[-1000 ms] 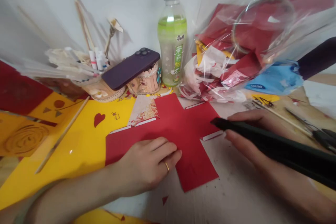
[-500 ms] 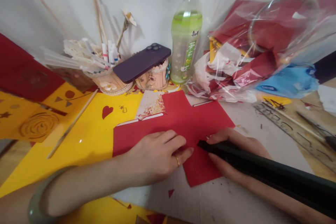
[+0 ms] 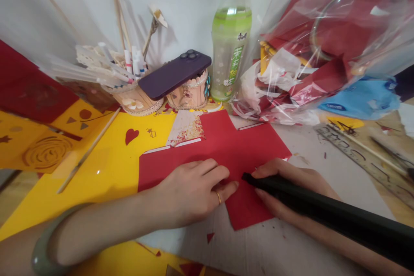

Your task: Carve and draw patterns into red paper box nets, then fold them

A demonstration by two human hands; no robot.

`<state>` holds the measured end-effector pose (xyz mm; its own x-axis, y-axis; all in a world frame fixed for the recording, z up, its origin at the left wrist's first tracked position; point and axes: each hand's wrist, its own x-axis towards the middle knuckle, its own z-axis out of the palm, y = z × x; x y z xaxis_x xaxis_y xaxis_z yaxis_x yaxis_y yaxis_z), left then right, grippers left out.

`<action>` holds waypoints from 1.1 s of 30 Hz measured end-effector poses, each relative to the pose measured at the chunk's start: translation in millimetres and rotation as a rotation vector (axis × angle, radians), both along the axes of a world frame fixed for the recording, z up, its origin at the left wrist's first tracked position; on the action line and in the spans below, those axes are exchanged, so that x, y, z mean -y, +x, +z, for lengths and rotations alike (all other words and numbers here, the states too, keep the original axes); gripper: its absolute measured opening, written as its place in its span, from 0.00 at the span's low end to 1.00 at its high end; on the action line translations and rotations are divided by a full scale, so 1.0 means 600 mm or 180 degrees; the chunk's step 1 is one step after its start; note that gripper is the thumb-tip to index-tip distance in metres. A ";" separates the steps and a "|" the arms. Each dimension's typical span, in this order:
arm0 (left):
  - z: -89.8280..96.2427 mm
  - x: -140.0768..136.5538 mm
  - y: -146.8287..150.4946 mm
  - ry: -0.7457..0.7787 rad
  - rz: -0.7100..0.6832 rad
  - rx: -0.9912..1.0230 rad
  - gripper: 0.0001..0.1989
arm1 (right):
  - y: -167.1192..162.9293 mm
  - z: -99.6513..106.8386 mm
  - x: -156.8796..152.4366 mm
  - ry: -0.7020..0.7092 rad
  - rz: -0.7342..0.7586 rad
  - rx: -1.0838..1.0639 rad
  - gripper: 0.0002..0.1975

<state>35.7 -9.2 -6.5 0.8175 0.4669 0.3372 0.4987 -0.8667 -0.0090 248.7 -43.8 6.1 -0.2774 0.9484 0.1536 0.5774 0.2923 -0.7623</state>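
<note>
A cross-shaped sheet of red card (image 3: 223, 151) lies flat, with white strips along parts of its upper edges. My left hand (image 3: 197, 187) rests on it, fingers curled down and closed, holding the card against the table; a ring and a bracelet show. On the card's right side my right hand (image 3: 291, 177) is closed around a long black tool (image 3: 310, 196), pinched near its narrow tip between thumb and fingers. The tip touches or hovers just over the card; I cannot tell which. The tool's kind is unclear, and its far end runs out of view.
Behind the card stand a green drink bottle (image 3: 231, 56), a dark phone (image 3: 176, 73) atop small decorated pots, and a clear bag (image 3: 291, 77) of scraps. Yellow card (image 3: 106, 151) bearing a wooden stick (image 3: 90, 151) lies left. A ruler (image 3: 352, 155) lies right.
The view has shifted slightly. A small white edge now shows at the red card's right corner, by my right hand. Both hands stay in nearly the same place.
</note>
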 end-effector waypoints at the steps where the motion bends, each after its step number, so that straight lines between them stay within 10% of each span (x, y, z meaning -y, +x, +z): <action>1: 0.000 0.000 0.000 0.0022 -0.0012 -0.0001 0.12 | 0.001 0.000 0.000 0.0022 0.0024 0.0002 0.07; 33: -0.006 0.002 -0.001 -0.0365 0.0064 0.0084 0.10 | 0.003 -0.008 0.001 0.0762 0.0481 0.0116 0.06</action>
<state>35.1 -10.6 -9.9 0.7992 0.5198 0.3019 0.5147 -0.8512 0.1031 250.6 -44.4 1.5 -0.4224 0.8338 0.3554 0.5393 0.5464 -0.6408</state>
